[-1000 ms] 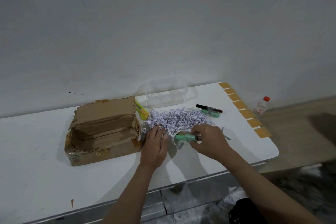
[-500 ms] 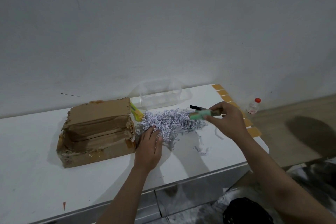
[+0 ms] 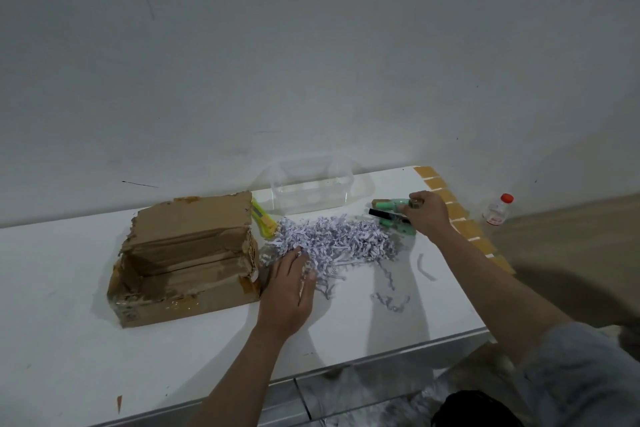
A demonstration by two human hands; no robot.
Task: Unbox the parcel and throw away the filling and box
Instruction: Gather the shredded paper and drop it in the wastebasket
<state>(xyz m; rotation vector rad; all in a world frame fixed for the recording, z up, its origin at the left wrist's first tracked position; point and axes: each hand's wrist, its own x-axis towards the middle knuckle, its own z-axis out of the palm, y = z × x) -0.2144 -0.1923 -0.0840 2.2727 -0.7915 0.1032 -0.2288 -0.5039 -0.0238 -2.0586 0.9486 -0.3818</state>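
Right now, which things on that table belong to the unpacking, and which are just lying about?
Part of the job: torn brown cardboard box; pile of shredded white paper filling; green markers under the right hand; left hand.

Lying about: yellow utility knife; clear plastic tub; small red-capped bottle.

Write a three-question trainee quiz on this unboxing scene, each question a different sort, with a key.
1. True or false: the cardboard box still holds the shredded paper.
2. Multiple choice: the left hand rests on A) the box, B) the near edge of the shredded paper, C) the clear tub.
3. Fill in: the right hand grips a mint-green ____ near a second one lying on the table.

Key:
1. False; the paper lies piled on the table to the right of the open box.
2. B.
3. Marker; it looks like one, though the hand hides one end.
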